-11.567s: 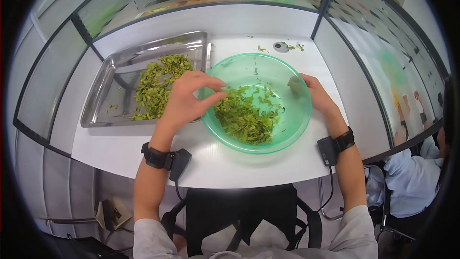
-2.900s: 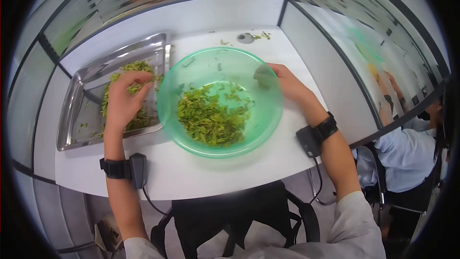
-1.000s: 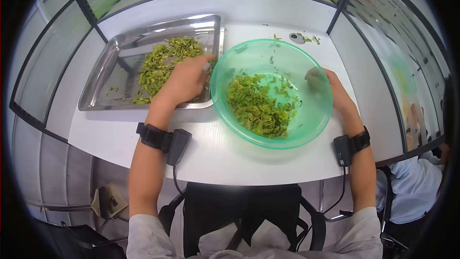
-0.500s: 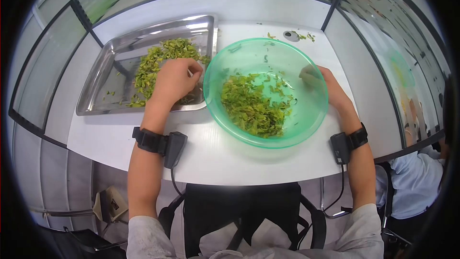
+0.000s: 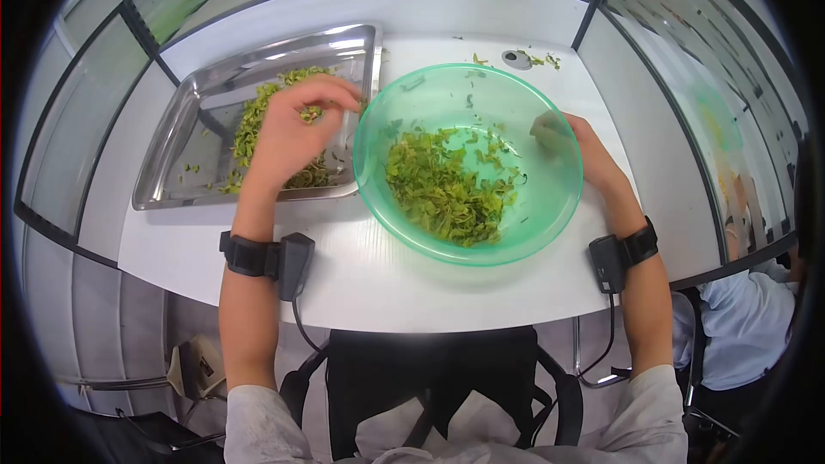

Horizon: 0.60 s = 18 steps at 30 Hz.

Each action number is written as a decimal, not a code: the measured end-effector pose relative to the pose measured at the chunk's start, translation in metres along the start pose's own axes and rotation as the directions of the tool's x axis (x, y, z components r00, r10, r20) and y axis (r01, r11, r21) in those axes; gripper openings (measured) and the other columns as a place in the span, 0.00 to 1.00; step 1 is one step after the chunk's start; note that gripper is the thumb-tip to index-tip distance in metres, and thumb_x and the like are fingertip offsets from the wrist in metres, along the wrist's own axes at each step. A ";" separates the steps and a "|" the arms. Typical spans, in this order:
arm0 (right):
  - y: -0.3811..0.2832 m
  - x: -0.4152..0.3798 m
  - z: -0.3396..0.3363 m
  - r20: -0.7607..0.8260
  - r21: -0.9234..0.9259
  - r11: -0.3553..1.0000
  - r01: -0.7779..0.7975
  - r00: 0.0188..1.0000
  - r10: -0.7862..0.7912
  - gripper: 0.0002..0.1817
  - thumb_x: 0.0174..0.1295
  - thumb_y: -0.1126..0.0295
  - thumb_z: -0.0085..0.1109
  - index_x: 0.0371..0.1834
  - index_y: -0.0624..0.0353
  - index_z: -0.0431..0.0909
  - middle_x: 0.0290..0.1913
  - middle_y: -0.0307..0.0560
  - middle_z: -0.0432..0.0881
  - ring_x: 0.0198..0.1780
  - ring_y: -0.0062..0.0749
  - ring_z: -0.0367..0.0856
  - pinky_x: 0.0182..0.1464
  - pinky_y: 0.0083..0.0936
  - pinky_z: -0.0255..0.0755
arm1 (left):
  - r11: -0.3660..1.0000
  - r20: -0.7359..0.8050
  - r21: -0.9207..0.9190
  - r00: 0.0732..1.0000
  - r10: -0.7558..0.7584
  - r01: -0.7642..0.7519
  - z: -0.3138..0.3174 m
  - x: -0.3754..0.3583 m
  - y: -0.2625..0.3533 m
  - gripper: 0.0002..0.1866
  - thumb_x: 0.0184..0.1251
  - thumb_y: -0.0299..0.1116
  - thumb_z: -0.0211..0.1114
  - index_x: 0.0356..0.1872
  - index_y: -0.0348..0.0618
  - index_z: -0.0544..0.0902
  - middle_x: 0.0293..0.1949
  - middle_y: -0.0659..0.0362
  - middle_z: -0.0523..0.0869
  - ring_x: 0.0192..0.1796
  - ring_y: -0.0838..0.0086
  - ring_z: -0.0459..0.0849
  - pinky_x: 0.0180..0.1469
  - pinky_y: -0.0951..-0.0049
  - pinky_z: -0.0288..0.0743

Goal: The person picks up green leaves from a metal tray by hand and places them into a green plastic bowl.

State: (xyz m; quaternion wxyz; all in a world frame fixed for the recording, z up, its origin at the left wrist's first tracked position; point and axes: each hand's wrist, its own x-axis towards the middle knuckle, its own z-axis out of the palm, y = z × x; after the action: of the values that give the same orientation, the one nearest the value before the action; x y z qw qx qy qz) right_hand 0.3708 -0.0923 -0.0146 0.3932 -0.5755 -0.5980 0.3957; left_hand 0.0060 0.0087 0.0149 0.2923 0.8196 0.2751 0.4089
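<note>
A translucent green plastic bowl (image 5: pixel 540 206) stands in front of me, with a heap of chopped leafy greens (image 5: pixel 447 189) in it. My right hand (image 5: pixel 593 153) is at the bowl's right side, its curled fingers seen through the wall, apparently holding the bowl. To the left lies a shallow steel tray (image 5: pixel 185 133) with chopped green stems and leaves (image 5: pixel 251 127) spread over its middle. Above the tray's right part, my left hand (image 5: pixel 296 129) reaches toward the bowl's rim, thumb and forefinger apart. Whether a small scrap clings to its fingertips I cannot make out.
White panels and a glass partition (image 5: pixel 679 69) enclose the white desk (image 5: pixel 344 292). Green scraps (image 5: pixel 546 61) lie round a cable hole (image 5: pixel 516 59) at the back. A black chair (image 5: pixel 430 378) is below the front edge. Another person's sleeve (image 5: pixel 748 326) shows at lower right.
My left hand has risen a little and shifted left, and its thumb and forefinger have parted. The bowl appears slightly further left. My right hand stays at the bowl's side.
</note>
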 end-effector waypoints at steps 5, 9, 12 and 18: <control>0.003 -0.001 0.000 0.002 0.017 1.000 0.001 1.000 -0.001 0.14 0.64 0.63 0.58 0.44 0.62 0.79 0.37 0.35 0.80 0.38 0.16 0.75 0.43 0.19 0.71 | 0.849 0.262 0.496 0.901 -0.345 0.182 -0.029 -0.011 -0.024 0.07 0.53 0.23 0.65 0.34 0.41 0.84 0.33 0.62 0.86 0.36 0.77 0.82 0.42 0.73 0.75; 0.003 0.000 0.000 0.002 0.040 0.999 0.012 1.000 -0.012 0.13 0.64 0.64 0.58 0.44 0.62 0.79 0.37 0.34 0.80 0.38 0.16 0.75 0.43 0.18 0.71 | 0.867 0.229 0.407 0.888 -0.400 0.286 -0.025 -0.013 -0.040 0.07 0.52 0.24 0.66 0.33 0.37 0.85 0.28 0.58 0.86 0.31 0.74 0.83 0.40 0.73 0.77; 0.004 0.001 -0.002 0.019 0.038 0.999 0.007 1.000 -0.008 0.13 0.64 0.64 0.58 0.44 0.62 0.79 0.37 0.34 0.80 0.38 0.16 0.75 0.43 0.18 0.72 | 0.833 0.199 0.495 0.901 -0.385 0.247 -0.023 -0.011 -0.033 0.08 0.50 0.25 0.66 0.34 0.38 0.85 0.29 0.56 0.86 0.32 0.70 0.84 0.40 0.71 0.78; 0.005 0.001 0.001 -0.001 0.026 0.999 0.019 1.000 -0.019 0.12 0.64 0.63 0.58 0.42 0.61 0.79 0.34 0.33 0.78 0.35 0.15 0.73 0.38 0.17 0.70 | 0.873 0.281 0.462 0.909 -0.308 0.153 -0.026 -0.016 -0.023 0.11 0.47 0.26 0.69 0.35 0.39 0.85 0.29 0.56 0.86 0.33 0.69 0.83 0.43 0.71 0.77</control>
State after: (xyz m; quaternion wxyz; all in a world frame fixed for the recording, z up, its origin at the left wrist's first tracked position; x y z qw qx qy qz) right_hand 0.3717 -0.0914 -0.0192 0.4047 -0.5648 -0.5980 0.3995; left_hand -0.0287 0.0196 0.0035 0.1954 0.8830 0.4000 0.1489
